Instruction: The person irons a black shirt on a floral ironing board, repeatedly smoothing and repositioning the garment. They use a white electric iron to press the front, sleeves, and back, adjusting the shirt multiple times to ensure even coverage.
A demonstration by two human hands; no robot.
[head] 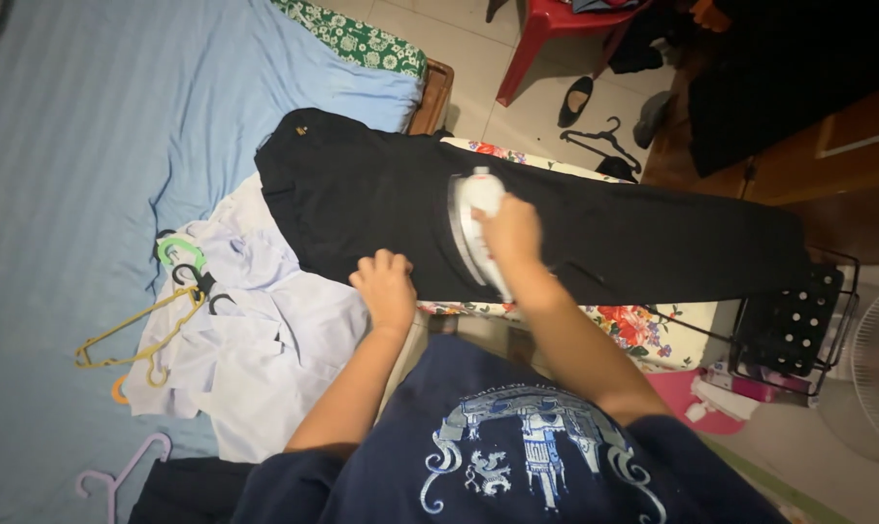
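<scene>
Head view: right hand (513, 233) is gripping the white iron (476, 225), left hand (385, 288) is curling closed, pinning black trousers (381, 199) flat on the ironing board (643, 328).

Black cloth, white iron, flowers underneath.

My right hand (513, 233) grips a white iron (478, 199) with a grey edge over black trousers (556, 233); the ironing board cover (643, 330) shows red and green flowers on cream. My left hand (386, 286) sits at the black hem. Pale lilac shirts (265, 340) lie on a light blue, faintly striped sheet (70, 146), beside yellow (133, 335), green and what may be black hangers. My shirt is navy with a white-blue print.
</scene>
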